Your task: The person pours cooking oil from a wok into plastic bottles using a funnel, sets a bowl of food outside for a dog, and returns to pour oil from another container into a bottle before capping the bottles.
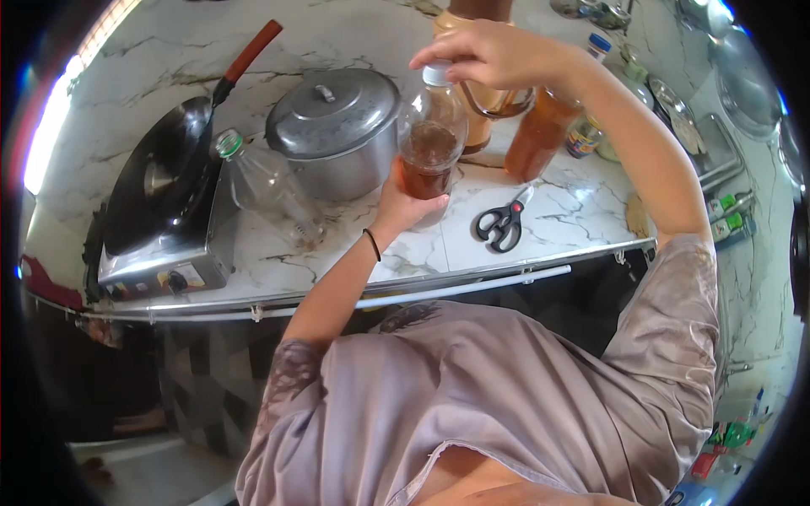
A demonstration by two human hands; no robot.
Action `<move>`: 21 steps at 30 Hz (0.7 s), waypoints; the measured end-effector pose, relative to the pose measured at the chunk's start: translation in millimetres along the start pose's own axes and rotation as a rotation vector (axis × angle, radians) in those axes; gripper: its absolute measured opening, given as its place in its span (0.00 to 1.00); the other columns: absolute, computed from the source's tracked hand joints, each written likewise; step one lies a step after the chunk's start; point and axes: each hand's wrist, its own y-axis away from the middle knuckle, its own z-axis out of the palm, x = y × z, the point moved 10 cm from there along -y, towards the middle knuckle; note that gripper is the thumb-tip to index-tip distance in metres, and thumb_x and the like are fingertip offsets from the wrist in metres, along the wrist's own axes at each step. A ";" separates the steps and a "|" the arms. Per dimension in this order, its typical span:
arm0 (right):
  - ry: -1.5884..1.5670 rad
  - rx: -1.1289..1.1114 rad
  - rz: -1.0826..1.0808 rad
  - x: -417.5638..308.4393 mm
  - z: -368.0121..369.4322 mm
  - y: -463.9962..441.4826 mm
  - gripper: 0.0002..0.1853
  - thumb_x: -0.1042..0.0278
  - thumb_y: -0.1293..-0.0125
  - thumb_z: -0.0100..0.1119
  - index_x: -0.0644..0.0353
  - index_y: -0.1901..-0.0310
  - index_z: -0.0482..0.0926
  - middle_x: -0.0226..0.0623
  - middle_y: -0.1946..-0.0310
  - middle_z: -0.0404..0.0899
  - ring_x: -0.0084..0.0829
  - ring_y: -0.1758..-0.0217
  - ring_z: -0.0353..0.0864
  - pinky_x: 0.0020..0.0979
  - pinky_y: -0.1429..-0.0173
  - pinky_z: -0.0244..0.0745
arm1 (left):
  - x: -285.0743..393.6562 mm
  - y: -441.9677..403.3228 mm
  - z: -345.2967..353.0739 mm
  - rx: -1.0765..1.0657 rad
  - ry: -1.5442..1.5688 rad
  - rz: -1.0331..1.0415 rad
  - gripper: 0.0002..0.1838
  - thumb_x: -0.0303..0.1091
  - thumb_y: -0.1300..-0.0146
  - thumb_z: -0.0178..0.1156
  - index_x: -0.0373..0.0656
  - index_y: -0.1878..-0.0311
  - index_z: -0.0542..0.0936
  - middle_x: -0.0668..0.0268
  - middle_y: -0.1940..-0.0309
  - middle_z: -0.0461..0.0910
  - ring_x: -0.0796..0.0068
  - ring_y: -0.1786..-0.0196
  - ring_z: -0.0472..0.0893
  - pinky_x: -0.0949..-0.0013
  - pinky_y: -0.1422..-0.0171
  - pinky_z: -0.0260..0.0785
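An upright clear bottle [432,156], partly filled with reddish-brown liquid, stands near the middle of the counter. Around its lower part wraps my left hand [407,202]. The fingers of my right hand [481,57] close on the white cap [436,74] at its top. Black-handled scissors [501,226] lie to the right of the bottle, near the counter's edge. Behind them is a larger container of reddish liquid [540,135]. An empty clear bottle with a green neck [268,187] is at the left.
A black wok [160,169] sits on a steel stove [169,266] at the left. Beside it is a lidded metal pot [333,126]. A tan jug [477,126] stands behind my right hand. Small jars [584,137] and steel plates [747,84] are at the right.
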 end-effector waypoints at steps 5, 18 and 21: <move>0.329 0.091 0.128 11.9 -9.2 12.0 0.14 0.59 0.47 0.53 0.62 0.65 0.73 0.45 0.68 0.75 0.38 0.63 0.74 0.34 0.60 0.67 | 5.6 -12.3 29.2 -0.022 -0.006 0.019 0.41 0.35 0.67 0.70 0.39 0.49 0.58 0.57 0.54 0.69 0.65 0.49 0.69 0.67 0.45 0.60; -0.123 0.753 0.905 128.9 -37.8 206.6 0.14 0.58 0.48 0.55 0.64 0.71 0.74 0.41 0.81 0.74 0.31 0.80 0.75 0.31 0.73 0.69 | -9.8 -60.8 129.2 -0.080 0.004 0.232 0.46 0.37 0.62 0.69 0.35 0.44 0.49 0.50 0.48 0.60 0.59 0.46 0.64 0.64 0.44 0.57; -0.113 0.653 1.126 195.1 69.3 268.9 0.24 0.61 0.54 0.62 0.64 0.57 0.69 0.43 0.71 0.76 0.31 0.71 0.76 0.31 0.70 0.71 | -6.0 -57.3 144.7 -0.136 -0.078 0.167 0.49 0.35 0.61 0.67 0.32 0.42 0.43 0.50 0.47 0.57 0.59 0.43 0.60 0.64 0.40 0.53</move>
